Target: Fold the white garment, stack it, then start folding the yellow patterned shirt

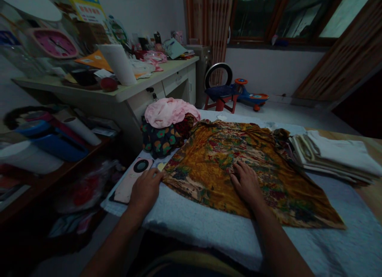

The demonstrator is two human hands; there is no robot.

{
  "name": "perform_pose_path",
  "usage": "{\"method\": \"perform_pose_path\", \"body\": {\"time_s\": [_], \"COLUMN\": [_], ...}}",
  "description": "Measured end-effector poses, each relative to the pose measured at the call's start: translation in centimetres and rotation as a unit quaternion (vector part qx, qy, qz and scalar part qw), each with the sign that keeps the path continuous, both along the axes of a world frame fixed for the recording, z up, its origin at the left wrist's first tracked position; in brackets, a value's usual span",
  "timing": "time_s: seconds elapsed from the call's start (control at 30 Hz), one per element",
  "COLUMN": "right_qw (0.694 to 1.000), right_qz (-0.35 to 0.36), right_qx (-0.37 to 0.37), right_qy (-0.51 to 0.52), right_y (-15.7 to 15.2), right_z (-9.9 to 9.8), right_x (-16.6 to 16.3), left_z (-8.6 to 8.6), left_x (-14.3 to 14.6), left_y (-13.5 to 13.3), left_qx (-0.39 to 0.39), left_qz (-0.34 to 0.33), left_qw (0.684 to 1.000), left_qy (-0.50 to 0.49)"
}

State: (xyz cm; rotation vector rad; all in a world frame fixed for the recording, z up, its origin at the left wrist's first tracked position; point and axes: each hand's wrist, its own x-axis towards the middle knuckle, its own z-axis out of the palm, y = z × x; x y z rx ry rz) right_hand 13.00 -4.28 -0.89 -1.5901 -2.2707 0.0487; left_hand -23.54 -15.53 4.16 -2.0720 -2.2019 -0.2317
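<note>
A gold-brown floral top [209,177] lies spread over the light blue cloth [203,225] in front of me. At its near left corner is my left hand [146,189], with the fingers curled and closed on the fabric edge. My right hand [246,185] rests palm down on the middle of the top, fingers stretched out and a little apart. Beside my left hand, a pale pink flat object with a dark round disc [128,185] lies on the cloth; I cannot make out its kind.
Behind the top's left side sits a heap with pink fabric [170,112] and dark patterned fabric [159,139]. A folded stack of pale cloths [337,153] lies to the right. A cluttered desk [125,92], a shelf [101,147], a red-legged stool [221,104] and a ride-on toy [253,98] surround this surface.
</note>
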Motion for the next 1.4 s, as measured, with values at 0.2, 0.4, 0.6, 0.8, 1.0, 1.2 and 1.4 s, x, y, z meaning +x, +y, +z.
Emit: {"method": "perform_pose_path", "body": {"time_s": [0.2,0.4,0.6,0.8,1.0,1.2,1.4], "right_qw": [1.000,1.000,1.000,1.000,1.000,1.000,1.000], "right_qz": [-0.003,0.003,0.003,0.004,0.010,0.012,0.010], "right_qx": [-0.002,-0.006,-0.005,0.000,0.002,0.000,-0.002], "right_qy": [0.007,0.014,0.018,0.017,0.021,0.010,0.015], "right_y": [0.0,-0.1,0.0,0.0,0.0,-0.3,-0.3], "right_z": [0.0,0.0,-0.1,-0.1,-0.1,0.0,0.1], "right_x": [0.1,0.2,0.2,0.2,0.3,0.2,0.2], "left_z": [1.0,0.1,-0.5,-0.1,0.3,-0.3,-0.8], "left_x": [4.4,5.7,5.4,5.0,5.1,5.8,3.7], "left_y": [0.4,0.8,0.9,0.1,-0.2,1.0,2.4], "left_qx": [-0.047,-0.094,-0.065,-0.065,-0.085,-0.033,-0.026], "left_qz": [-0.209,-0.232,-0.229,-0.246,-0.223,-0.206,-0.113], "left_qw": [0.966,0.948,0.950,0.948,0.955,0.967,0.988], "left_qy": [-0.146,-0.195,-0.201,-0.192,-0.174,-0.147,-0.097]}}
